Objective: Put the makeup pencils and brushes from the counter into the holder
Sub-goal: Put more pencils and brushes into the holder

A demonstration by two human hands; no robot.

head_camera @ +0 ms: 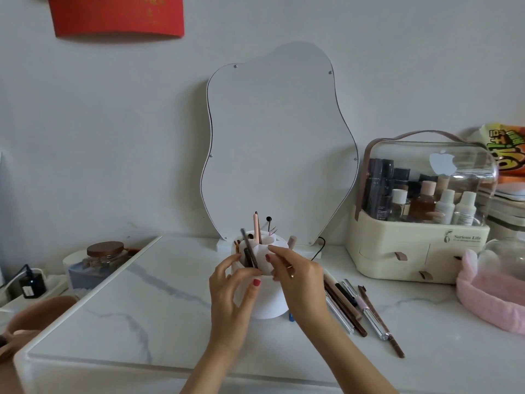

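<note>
A white round holder stands in the middle of the marble counter, with several pencils and brushes upright in its compartments. My left hand pinches two dark pencils between thumb and fingers, their upper ends leaning over the holder's left rim. My right hand rests on the holder's right front, fingers curled against its rim. Several more pencils and clear-capped brushes lie loose on the counter just right of my right wrist. A small blue item peeks out beside the holder's base.
A wavy white mirror leans on the wall behind the holder. A cream cosmetics case with a clear lid stands at the right, a pink fluffy headband in front of it. A lidded glass jar sits off the counter's left edge.
</note>
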